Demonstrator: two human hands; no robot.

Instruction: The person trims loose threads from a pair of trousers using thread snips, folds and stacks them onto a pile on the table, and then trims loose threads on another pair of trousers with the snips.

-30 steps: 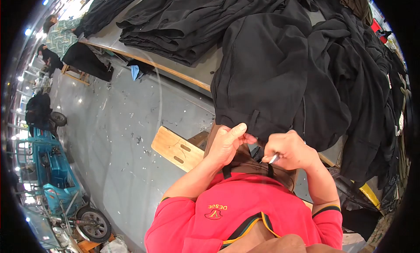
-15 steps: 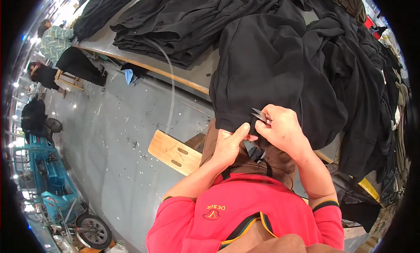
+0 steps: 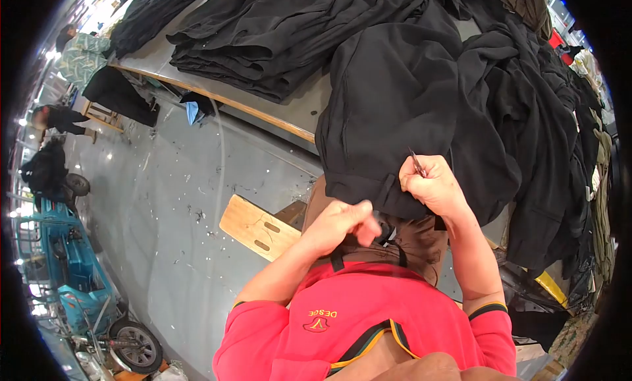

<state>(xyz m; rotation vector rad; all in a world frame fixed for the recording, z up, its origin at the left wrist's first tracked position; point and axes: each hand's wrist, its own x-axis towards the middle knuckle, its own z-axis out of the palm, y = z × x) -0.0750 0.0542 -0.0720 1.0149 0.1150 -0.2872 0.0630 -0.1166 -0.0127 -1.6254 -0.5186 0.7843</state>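
Note:
A black garment [image 3: 395, 111], which looks like trousers with a waistband, hangs over the table edge onto my lap. My right hand [image 3: 436, 187] rests at its waistband, fingers wrapped round small thread snips [image 3: 417, 163] whose blades point up and away. Whether those fingers also grip the cloth is hidden. My left hand [image 3: 339, 226] is just below the waistband on the left, apart from the cloth. Its fingertips are smeared by motion, and nothing can be made out in them.
More black garments [image 3: 263, 45] lie stacked on the table [image 3: 306, 111]; others [image 3: 546, 150] hang at the right. A wooden board with slots [image 3: 260, 229] is beside me on the left. A blue three-wheeler [image 3: 82, 275] and a person in a patterned top [image 3: 85, 58] are further left.
My left hand has let go of the waistband and moved down towards me. My right hand has shifted slightly right, and the snips now point more upright.

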